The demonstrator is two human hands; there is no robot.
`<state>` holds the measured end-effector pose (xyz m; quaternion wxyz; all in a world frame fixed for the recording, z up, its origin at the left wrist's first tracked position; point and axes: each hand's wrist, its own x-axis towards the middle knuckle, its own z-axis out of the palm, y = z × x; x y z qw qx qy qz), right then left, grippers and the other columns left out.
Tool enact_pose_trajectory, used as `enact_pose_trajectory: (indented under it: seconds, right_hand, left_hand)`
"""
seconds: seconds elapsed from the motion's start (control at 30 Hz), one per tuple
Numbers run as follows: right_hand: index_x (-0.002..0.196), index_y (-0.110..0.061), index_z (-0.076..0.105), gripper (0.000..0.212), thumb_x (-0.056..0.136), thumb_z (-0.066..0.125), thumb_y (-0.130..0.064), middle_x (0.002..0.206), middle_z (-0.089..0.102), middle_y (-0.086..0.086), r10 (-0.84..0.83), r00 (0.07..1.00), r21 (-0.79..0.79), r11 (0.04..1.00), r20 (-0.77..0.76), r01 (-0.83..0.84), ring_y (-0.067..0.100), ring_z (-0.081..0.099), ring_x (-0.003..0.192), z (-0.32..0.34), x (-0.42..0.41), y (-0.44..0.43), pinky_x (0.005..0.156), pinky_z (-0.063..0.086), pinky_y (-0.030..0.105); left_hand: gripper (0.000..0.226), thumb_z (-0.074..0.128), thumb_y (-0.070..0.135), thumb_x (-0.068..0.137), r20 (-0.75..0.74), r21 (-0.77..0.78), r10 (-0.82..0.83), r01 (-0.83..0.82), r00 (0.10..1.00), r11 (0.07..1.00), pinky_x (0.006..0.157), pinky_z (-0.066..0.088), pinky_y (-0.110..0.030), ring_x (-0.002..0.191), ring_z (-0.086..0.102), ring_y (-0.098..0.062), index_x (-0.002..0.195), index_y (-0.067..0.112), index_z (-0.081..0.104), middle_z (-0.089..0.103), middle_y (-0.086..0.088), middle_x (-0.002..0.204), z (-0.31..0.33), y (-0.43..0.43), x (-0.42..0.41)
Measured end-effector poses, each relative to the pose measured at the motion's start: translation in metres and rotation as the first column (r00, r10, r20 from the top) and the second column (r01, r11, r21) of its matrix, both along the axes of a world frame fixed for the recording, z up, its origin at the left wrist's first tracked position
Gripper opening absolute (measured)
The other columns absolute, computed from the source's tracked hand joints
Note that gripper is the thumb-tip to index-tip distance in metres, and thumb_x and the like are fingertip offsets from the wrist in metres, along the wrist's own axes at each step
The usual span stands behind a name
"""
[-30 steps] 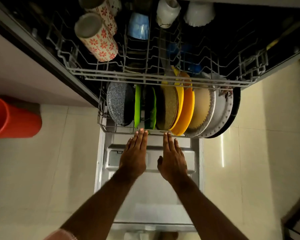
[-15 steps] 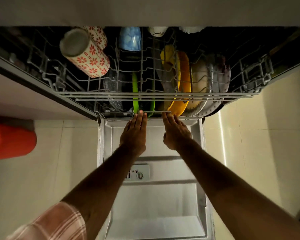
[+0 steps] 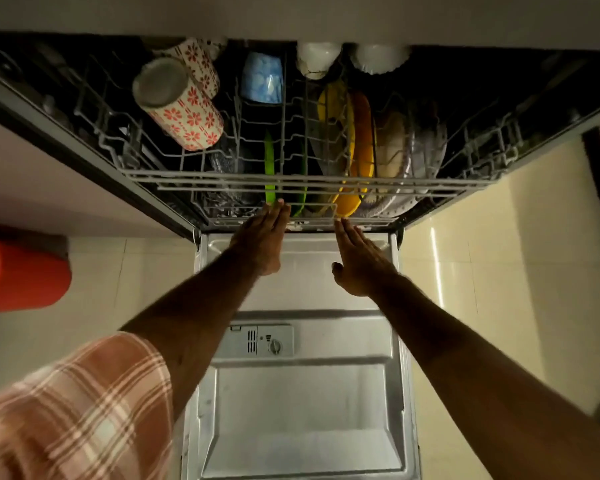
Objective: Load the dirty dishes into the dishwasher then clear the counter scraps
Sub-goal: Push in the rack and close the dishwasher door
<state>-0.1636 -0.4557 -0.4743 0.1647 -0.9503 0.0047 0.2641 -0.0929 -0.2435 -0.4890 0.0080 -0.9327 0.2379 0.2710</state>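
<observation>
Flat left hand point(image 3: 261, 237), right hand point(image 3: 355, 261) (fingertips at lower rack point(image 3: 368, 220)), red bin point(image 3: 25, 271)

We see a white mug point(image 3: 184, 109) patterned with red flowers beside a pale blue cup point(image 3: 262, 77) in the grey wire upper rack point(image 3: 309, 183), and below it a bright green plate point(image 3: 269, 168), a yellow plate point(image 3: 333, 109) and an orange plate point(image 3: 364, 133). Our sleeve point(image 3: 73, 407) is salmon pink with a white plaid check. The open door point(image 3: 305, 393) is silver-grey, the floor point(image 3: 499, 254) is cream tile, and a red-orange bucket point(image 3: 21, 271) sits at the left.
</observation>
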Motion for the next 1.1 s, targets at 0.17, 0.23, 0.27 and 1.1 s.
enact_pose_trajectory:
  seconds: [0.17,0.23,0.27,1.1]
  right_hand:
    - [0.164,-0.014,-0.008,0.101,0.096,0.065,-0.03,0.173,-0.01,0.008,-0.033,0.997,-0.001,0.999,-0.068,0.033,0.029,-0.002,0.16,-0.005,-0.067,0.0,0.128,0.01,0.042]
    - [0.164,-0.015,-0.009,0.102,0.096,0.066,-0.03,0.173,-0.009,0.008,-0.037,0.996,0.015,0.999,-0.087,0.038,0.03,-0.002,0.16,-0.013,-0.103,0.002,0.13,0.01,0.043]
    - [0.164,-0.014,-0.009,0.103,0.096,0.066,-0.031,0.173,-0.009,0.008,-0.041,0.995,0.028,0.999,-0.092,0.043,0.03,-0.001,0.16,-0.018,-0.125,0.005,0.13,0.012,0.044]
    - [0.165,-0.008,0.007,0.117,0.079,0.083,-0.031,0.173,0.002,0.016,0.195,0.981,-0.228,0.956,0.023,-0.185,0.036,0.009,0.159,-0.245,-0.481,0.059,0.127,0.02,0.052]
  left_hand:
    - [0.119,0.074,0.031,0.081,0.089,-0.108,-0.045,0.055,0.995,0.993,0.125,0.019,-0.047,0.156,-0.003,-0.029,0.16,0.024,-0.015,-0.013,-0.005,0.169,0.0,0.037,-0.066]
    - [0.12,0.075,0.034,0.08,0.078,-0.122,-0.055,0.064,0.995,0.99,0.124,0.022,-0.047,0.156,0.001,-0.03,0.16,0.025,-0.014,-0.014,-0.006,0.169,-0.007,0.052,-0.108]
    - [0.12,0.075,0.036,0.081,0.06,-0.122,-0.047,0.054,0.997,0.991,0.124,0.021,-0.047,0.156,0.001,-0.03,0.16,0.026,-0.015,-0.015,-0.006,0.168,-0.012,0.059,-0.131]
    - [0.111,0.068,0.004,0.076,0.049,0.003,-0.097,0.097,0.994,0.995,0.124,0.018,-0.049,0.156,0.001,-0.032,0.162,0.022,0.0,-0.005,-0.011,0.169,-0.228,0.124,-0.505]
